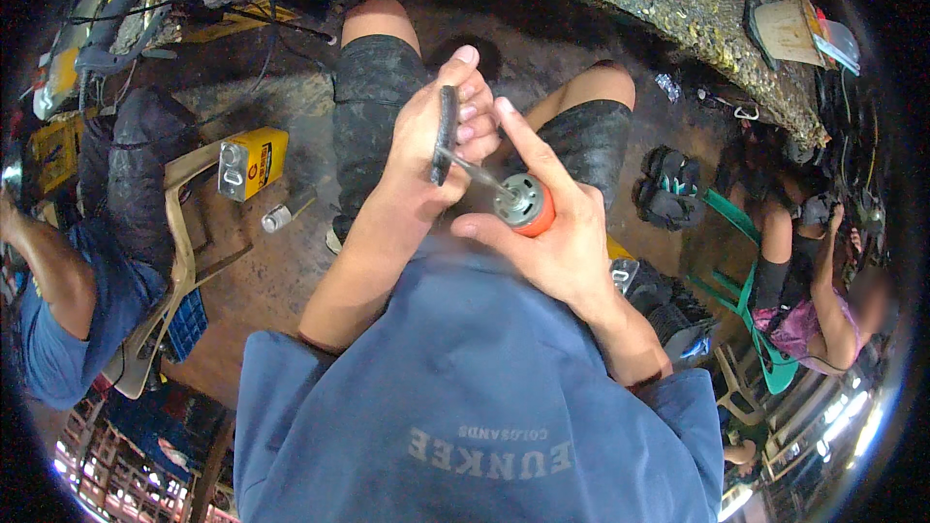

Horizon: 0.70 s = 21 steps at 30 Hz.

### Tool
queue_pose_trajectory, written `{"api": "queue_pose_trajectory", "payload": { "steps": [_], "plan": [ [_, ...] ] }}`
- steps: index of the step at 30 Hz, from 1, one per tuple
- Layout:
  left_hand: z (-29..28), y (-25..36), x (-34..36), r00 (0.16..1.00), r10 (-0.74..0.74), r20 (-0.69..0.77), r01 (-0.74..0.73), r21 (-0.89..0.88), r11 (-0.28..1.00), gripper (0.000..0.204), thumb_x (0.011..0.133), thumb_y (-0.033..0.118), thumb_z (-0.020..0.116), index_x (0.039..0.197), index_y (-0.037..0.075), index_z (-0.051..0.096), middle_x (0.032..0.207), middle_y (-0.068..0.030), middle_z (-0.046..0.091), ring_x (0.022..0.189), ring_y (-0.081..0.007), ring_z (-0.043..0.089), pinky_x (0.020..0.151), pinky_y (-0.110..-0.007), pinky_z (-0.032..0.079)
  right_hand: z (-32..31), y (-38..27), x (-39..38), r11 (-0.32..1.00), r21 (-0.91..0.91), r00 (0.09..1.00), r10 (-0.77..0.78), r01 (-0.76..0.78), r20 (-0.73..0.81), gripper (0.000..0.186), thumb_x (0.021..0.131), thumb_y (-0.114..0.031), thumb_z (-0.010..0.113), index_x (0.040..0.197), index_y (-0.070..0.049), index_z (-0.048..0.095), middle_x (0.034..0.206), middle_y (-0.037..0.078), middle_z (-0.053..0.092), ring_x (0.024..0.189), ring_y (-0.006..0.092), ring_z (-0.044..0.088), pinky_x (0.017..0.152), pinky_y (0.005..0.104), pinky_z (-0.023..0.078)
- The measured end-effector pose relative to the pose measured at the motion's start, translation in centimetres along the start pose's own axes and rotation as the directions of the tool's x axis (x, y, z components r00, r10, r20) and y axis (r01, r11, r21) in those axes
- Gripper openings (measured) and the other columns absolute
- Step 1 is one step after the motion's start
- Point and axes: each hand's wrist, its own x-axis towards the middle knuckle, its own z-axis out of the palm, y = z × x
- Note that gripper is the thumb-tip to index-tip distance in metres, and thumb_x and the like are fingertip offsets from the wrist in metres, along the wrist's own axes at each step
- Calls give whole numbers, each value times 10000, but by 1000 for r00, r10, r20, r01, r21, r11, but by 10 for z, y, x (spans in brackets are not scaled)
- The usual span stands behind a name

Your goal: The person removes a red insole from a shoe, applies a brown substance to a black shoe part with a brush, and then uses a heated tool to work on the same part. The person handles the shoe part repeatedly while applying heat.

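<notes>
My left hand (426, 126) is closed around a narrow, dark, slightly curved strip (444, 136), held upright over my lap. In my right hand (567, 223) is a small motor tool (521, 205) with an orange body and a slotted silver end, gripped between the thumb and fingers. Its thin rod (475, 170) runs from the silver end toward the strip and seems to meet its side; the tip is too blurred to tell. My right index finger stretches out close to the fingers of my left hand.
Ahead stands a crusted workbench (678, 10) with a dirty tub (787, 31). A yellow tin (254, 165) and a small clear bottle (289, 211) are on the floor at left; dark sandals (670, 187) lie at right. Seated people flank me, with a green chair (733, 302) at right.
</notes>
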Motion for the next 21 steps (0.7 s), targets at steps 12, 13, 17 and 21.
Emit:
{"api": "queue_pose_trajectory", "payload": {
  "steps": [12,13,17,21],
  "plan": [
    [-5,-10,3,990,-120,71,125,-68,990,401,1083,333,678,764,152,515,623,34,454,461,-84,373,353,-229,277,-1,-8,0,990,-138,991,57,-41,117,981,747,-287,990,1602,-129,535,1251,163,785,1118,334,784,964,402,610],
    [-5,-9,3,989,-127,81,133,-65,989,399,1081,330,681,765,151,516,623,34,454,461,-84,373,354,-229,276,0,-8,0,989,-149,993,36,-19,111,974,753,-289,985,1602,-129,535,1243,157,788,1108,337,787,959,403,612],
    [-5,-7,2,992,-123,35,124,-41,991,398,1076,330,690,767,149,516,623,34,455,460,-81,368,351,-231,272,2,-8,1,985,-173,993,31,-11,112,960,761,-294,978,1599,-131,539,1226,137,795,1077,345,793,941,409,617],
    [-5,-7,1,994,-109,22,109,-28,994,399,1074,333,692,769,150,511,628,37,448,475,-76,373,347,-228,271,4,-7,1,983,-185,995,18,1,103,959,759,-296,979,1599,-141,542,1213,138,798,1055,342,798,920,406,621]
  ]
}}
